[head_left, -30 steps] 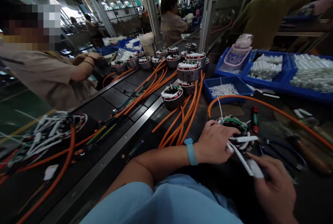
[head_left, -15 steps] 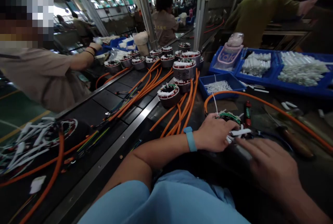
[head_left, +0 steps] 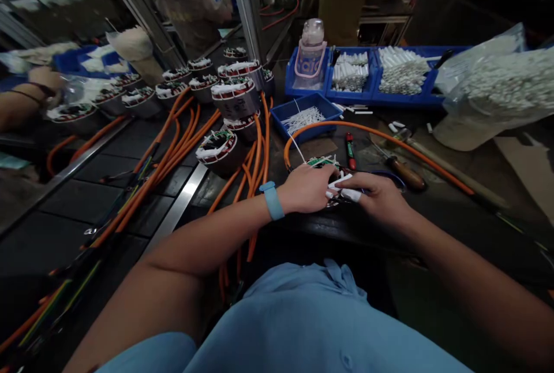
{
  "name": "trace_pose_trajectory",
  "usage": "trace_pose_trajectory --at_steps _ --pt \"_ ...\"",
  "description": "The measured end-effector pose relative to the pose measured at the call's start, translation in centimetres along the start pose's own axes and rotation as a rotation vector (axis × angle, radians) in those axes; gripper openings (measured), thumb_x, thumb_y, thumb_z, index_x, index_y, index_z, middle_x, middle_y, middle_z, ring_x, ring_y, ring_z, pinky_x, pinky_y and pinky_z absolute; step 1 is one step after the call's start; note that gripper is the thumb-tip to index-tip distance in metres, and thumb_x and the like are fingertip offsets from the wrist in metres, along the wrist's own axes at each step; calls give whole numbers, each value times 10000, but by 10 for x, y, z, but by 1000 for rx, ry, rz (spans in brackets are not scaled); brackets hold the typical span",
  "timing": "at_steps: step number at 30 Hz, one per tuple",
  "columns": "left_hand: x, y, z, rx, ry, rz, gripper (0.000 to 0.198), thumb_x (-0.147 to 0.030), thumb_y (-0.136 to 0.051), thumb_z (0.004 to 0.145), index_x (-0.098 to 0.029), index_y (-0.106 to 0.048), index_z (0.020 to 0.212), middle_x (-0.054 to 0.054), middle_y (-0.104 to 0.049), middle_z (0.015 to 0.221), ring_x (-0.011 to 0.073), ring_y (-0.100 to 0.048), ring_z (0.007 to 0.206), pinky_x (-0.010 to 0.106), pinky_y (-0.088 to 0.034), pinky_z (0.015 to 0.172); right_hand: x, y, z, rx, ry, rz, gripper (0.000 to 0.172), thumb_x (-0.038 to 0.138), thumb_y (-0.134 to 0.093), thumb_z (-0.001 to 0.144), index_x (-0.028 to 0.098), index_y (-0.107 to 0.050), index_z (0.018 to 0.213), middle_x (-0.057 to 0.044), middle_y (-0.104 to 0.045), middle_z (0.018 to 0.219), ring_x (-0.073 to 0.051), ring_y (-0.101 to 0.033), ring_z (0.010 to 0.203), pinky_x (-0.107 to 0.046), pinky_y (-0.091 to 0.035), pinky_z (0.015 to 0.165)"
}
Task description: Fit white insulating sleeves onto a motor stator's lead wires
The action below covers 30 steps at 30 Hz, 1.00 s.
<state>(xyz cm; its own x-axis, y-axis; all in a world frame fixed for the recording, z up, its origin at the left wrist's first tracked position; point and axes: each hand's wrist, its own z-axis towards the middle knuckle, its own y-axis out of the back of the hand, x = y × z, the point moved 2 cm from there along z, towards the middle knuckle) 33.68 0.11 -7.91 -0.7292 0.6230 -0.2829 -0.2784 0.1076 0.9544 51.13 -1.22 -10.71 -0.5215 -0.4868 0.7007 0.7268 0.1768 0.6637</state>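
A motor stator (head_left: pixel 324 161) with green and white windings lies in front of me, mostly hidden by my hands. Across its near rim my left hand (head_left: pixel 305 188) is closed, its fingers bent over the windings. My right hand (head_left: pixel 386 198) comes in from the right and pinches a white sleeve tube (head_left: pixel 341 182) at the left fingertips. A white wrapping (head_left: pixel 351 194) shows at one of the right fingers. An upright white cable tie (head_left: pixel 298 148) sticks up from the stator's far left side. From there an orange cable (head_left: pixel 367 126) arcs away to the right.
Several stators (head_left: pixel 234 99) with orange cables stand at the left. A blue tray (head_left: pixel 277 113) of white ties sits behind my hands, blue bins (head_left: pixel 372 87) of white tubes farther back. A red marker (head_left: pixel 350 150), a wooden-handled tool (head_left: pixel 407 173) and a plastic bag (head_left: pixel 459 122) lie rightward.
My view has swung right, so the bench appears farther left. My right hand has moved in from below right and closed on the white sleeve tube. My left hand stays on the stator.
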Motion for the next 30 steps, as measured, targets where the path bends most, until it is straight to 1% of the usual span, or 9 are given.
trace_pose_trajectory --at_steps 4,6,10,14,18,23,26,28,30 --pt "6 -11 -24 -218 -65 20 510 -545 -548 789 -168 -537 1133 96 -635 1020 262 -543 1031 431 -347 936 6 2 -8 -42 147 -194 306 132 -467 805 206 -677 1016 -59 -700 947 -191 -635 885 -331 -491 795" --pt "9 -25 -30 -276 -85 54 555 -624 -531 757 -156 -573 1052 109 -630 963 274 -529 1015 455 -303 964 9 1 -6 17 186 -224 369 86 -434 793 217 -657 1056 -47 -694 983 -175 -632 907 -313 -489 804" --pt "11 -49 -27 -333 7 91 473 -618 -502 767 -171 -603 885 89 -606 802 258 -526 873 468 -291 917 17 -6 6 160 260 -316 387 48 -432 771 212 -655 1042 -54 -696 969 -176 -636 868 -294 -489 783" --pt "8 -50 -24 -364 17 97 448 -610 -497 773 -184 -603 860 79 -603 788 246 -510 851 464 -278 900 25 -4 10 179 245 -362 385 48 -460 754 197 -659 1048 -78 -695 969 -204 -640 853 -321 -494 778" --pt "10 -46 -28 -340 -25 95 434 -610 -480 794 -190 -587 805 59 -604 773 220 -510 829 430 -289 880 20 10 8 203 61 -112 293 162 -512 809 250 -671 1039 -14 -708 974 -176 -654 865 -274 -502 762" --pt "9 -45 -29 -304 -38 73 412 -585 -500 797 -185 -583 745 56 -613 773 226 -520 857 436 -284 885 -2 12 12 132 -297 285 140 277 -628 727 195 -716 798 -10 -703 711 -160 -632 624 -260 -505 593" --pt "12 -29 -34 -218 -85 -11 418 -535 -542 781 -177 -608 987 83 -635 916 258 -518 957 452 -276 919 -5 7 14 199 -408 532 171 282 -675 673 188 -714 811 -11 -702 710 -154 -633 626 -253 -514 587" --pt "17 -16 -38 -123 -203 -120 569 -481 -549 783 -176 -477 1258 107 -598 1136 275 -470 1107 444 -261 967 -3 5 14 170 -454 604 165 278 -687 657 186 -704 793 -10 -702 704 -149 -634 619 -254 -521 593" --pt "22 -9 -42 -61 -291 -207 595 -400 -479 844 -185 -335 1379 106 -512 1300 258 -390 1228 417 -246 1001 -2 1 12 65 -495 618 151 286 -689 648 179 -685 755 -4 -682 642 -141 -618 563 -254 -517 558"
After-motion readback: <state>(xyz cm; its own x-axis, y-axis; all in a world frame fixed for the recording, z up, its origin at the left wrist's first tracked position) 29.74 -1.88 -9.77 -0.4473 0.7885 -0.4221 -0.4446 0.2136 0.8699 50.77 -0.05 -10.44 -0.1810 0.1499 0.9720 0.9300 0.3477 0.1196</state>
